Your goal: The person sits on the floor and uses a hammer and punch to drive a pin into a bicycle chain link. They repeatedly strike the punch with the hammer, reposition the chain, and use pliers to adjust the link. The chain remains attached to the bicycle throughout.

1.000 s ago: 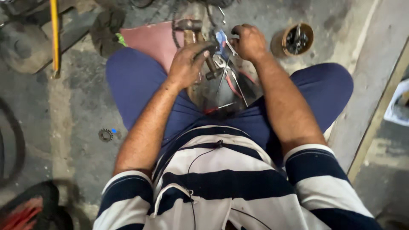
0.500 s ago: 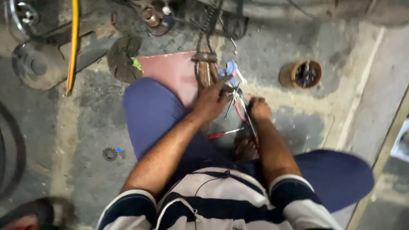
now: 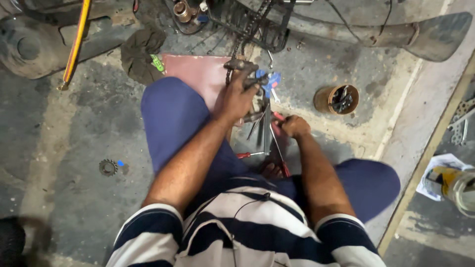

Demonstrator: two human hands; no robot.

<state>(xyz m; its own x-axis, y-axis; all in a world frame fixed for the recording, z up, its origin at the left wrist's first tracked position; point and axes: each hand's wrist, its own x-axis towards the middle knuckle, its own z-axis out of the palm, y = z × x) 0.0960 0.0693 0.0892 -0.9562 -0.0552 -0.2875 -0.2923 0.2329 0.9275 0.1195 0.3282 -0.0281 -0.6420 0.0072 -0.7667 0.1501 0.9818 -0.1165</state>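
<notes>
I sit on a concrete floor with my legs in blue trousers. My left hand (image 3: 238, 96) reaches forward over a pile of hand tools (image 3: 264, 126) and closes on a metal tool with a dark head (image 3: 239, 65) beside a hanging chain (image 3: 241, 43). My right hand (image 3: 295, 126) is a closed fist low among the tools, gripping a red-handled tool (image 3: 278, 116). Another red-handled screwdriver (image 3: 247, 155) lies between my legs. Blue-handled pliers (image 3: 267, 81) lie just beyond my left hand.
A reddish board (image 3: 195, 74) lies under the tools. A brown tin (image 3: 337, 99) holding small parts stands to the right. A sprocket (image 3: 107, 167) lies on the floor at left. A yellow rod (image 3: 75, 42), a dark rag (image 3: 141, 52) and a bicycle frame (image 3: 346, 27) are at the far side.
My view has tilted so the floor ahead shows more. My right hand dropped from up by the blue pliers down to the tools near my legs. My left hand stayed forward on the tools.
</notes>
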